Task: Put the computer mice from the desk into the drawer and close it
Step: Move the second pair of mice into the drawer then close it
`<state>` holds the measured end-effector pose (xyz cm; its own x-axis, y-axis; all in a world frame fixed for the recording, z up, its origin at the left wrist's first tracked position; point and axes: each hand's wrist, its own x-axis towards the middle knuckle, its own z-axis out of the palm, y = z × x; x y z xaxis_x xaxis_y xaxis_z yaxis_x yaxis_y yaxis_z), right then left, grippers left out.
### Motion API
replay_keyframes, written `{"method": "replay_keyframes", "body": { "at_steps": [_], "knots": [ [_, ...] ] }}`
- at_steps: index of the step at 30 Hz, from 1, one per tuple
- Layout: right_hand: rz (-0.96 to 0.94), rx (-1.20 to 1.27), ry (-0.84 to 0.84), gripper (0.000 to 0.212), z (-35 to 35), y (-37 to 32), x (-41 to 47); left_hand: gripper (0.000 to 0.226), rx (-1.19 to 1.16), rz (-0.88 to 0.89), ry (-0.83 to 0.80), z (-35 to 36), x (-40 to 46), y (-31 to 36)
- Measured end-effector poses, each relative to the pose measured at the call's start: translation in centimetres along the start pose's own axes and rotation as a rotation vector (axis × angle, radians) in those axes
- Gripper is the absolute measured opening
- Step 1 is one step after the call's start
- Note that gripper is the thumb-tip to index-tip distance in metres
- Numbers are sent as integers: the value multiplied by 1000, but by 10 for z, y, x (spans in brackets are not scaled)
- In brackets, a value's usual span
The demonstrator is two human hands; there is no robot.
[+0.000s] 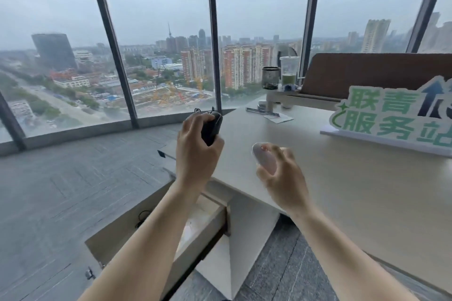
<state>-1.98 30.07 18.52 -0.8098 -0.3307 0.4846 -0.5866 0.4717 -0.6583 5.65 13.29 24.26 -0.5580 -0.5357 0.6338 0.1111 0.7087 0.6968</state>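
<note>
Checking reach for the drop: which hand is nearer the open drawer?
Left. The left hand, gripping the black mouse, hovers just beyond the open drawer, its forearm crossing it. The right hand, holding the white mouse, is over the desk, off to the drawer's right.

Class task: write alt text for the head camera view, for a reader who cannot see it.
Left hand holds a black mouse and right hand a white mouse above a desk. An open drawer sits below, by city-view windows.
</note>
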Motion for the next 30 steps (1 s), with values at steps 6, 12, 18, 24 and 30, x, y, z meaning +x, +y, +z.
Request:
{"method": "replay_keyframes", "body": {
  "at_steps": [6, 12, 18, 24, 30],
  "knots": [
    [-118, 39, -211, 43, 112, -53, -16, 38, 173, -129, 49, -65, -23, -88],
    [-78, -146, -508, 42, 217, -60, -46, 32, 399, -344, -88, -82, -78, -198],
    [-8, -395, -741, 43, 293, -42, -68, 43, 627, -713, -362, -78, -124, -272],
    [119, -565, -936, 40, 333, -32, -68, 35, 745, -916, -499, -60, -132, -302],
    [172, -682, -1055, 53, 354, -23, -69, 40, 712, -1018, -608, -48, -136, -323]
  ]
}}
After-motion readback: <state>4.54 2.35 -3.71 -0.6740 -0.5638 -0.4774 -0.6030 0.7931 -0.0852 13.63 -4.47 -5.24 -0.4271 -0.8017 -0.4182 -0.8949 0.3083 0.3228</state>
